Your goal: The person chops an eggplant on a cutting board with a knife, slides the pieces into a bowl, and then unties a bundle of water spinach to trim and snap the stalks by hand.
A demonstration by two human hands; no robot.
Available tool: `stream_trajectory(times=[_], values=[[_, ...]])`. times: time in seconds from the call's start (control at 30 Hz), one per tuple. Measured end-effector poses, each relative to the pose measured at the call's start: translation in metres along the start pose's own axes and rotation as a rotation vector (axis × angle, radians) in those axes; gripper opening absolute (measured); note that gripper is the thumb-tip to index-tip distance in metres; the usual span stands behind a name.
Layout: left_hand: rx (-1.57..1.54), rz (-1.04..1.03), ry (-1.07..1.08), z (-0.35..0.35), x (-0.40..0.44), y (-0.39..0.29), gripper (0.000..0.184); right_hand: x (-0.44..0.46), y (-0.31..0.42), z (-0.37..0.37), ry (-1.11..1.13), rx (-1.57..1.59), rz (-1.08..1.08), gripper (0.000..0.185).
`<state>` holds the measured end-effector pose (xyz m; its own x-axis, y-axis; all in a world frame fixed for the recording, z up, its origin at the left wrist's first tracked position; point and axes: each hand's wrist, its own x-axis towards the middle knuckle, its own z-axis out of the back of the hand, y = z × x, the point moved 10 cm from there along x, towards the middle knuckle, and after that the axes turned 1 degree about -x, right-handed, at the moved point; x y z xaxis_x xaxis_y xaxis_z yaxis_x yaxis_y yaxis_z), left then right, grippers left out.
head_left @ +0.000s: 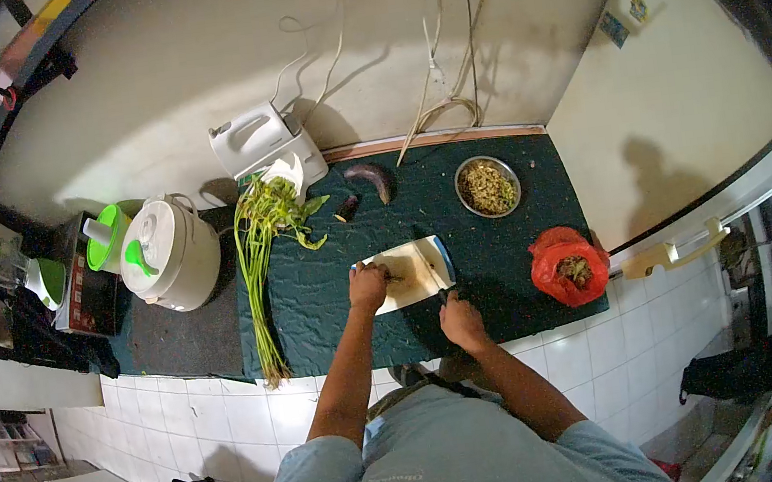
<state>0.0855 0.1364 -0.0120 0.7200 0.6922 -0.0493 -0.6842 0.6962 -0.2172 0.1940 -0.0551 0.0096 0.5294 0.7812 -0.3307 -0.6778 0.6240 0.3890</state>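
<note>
A white cutting board (417,293) with a blue edge lies on the dark green tablecloth, its middle stained brown. My left hand (368,285) is closed at the board's left side, fingertips over a small dark piece that I cannot make out. With my right hand (461,320) I grip a kitchen knife (437,276) by its dark handle, the blade lying over the right part of the board. Behind the board are a long purple eggplant (373,181) and a shorter cut eggplant piece (346,209).
Long-stemmed leafy greens (259,266) lie to the left, beside a white rice cooker (178,257) and a hand mixer (263,140). On the right stand a metal bowl (488,187) of chopped food and a red plastic bag (556,289) holding scraps. Cords (440,90) hang behind.
</note>
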Motion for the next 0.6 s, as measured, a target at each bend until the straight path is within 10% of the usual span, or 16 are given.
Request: stream_trajectory(times=[0.6], values=[[-0.148, 0.047, -0.133, 0.002, 0.009, -0.057, 0.011, 0.002, 0.001, 0.029, -0.076, 0.082, -0.026, 0.039]])
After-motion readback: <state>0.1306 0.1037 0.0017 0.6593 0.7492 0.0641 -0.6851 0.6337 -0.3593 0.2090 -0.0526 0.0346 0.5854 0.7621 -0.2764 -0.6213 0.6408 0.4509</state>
